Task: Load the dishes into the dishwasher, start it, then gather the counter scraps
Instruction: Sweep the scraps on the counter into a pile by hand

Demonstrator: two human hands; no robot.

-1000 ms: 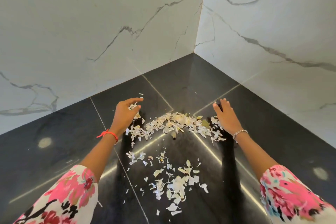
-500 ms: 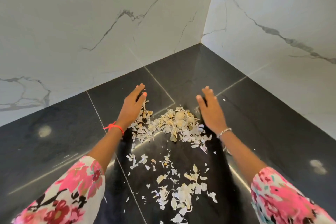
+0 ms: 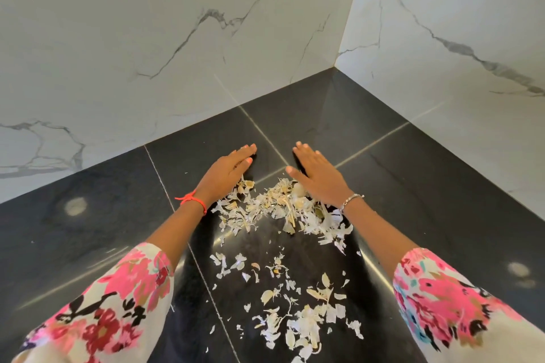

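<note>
Head view: white marble walls meet in corner behind black tiled counter. Floral sleeves at bottom corners. Left hand and right hand lie flat, fingers straight, holding nothing, flanking far scrap pile and touching its edges. Looser scraps scattered nearer, between forearms. Red thread on left wrist, silver bracelet on right.

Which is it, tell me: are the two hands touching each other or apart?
Apart. The head view shows bare black counter between the left hand and the right hand, and their fingertips do not meet.
</note>
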